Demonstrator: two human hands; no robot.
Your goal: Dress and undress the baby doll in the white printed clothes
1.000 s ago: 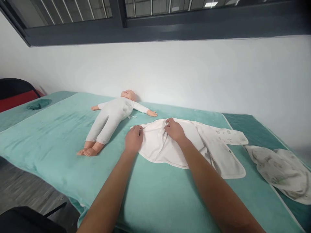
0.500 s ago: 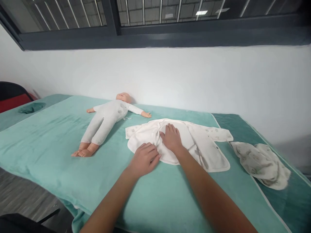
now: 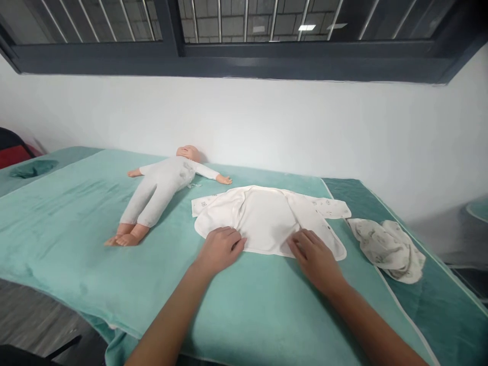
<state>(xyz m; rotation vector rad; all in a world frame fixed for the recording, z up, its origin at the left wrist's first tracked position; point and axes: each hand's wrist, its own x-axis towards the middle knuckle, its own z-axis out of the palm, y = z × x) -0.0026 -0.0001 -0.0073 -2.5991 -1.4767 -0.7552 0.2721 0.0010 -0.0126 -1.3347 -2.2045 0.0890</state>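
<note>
A white baby garment (image 3: 267, 216) lies spread flat on the teal towel (image 3: 76, 239) that covers the bed. My left hand (image 3: 219, 249) rests flat on the garment's near left hem, fingers stretched out. My right hand (image 3: 314, 256) lies flat on the near right hem, fingers also extended. Neither hand holds anything. A baby doll (image 3: 160, 190) in a pale grey suit lies on its back to the left of the garment, head toward the wall.
A crumpled patterned cloth (image 3: 387, 246) sits to the right of the garment on a darker green cover (image 3: 430, 300). A white wall runs behind the bed under a dark-framed window (image 3: 244, 51). The bed's near edge drops to a grey floor (image 3: 34, 325) at lower left.
Both hands slid from the garment's upper part toward me to its near hem. The garment now lies flatter, with its front closed. My view shifted right.
</note>
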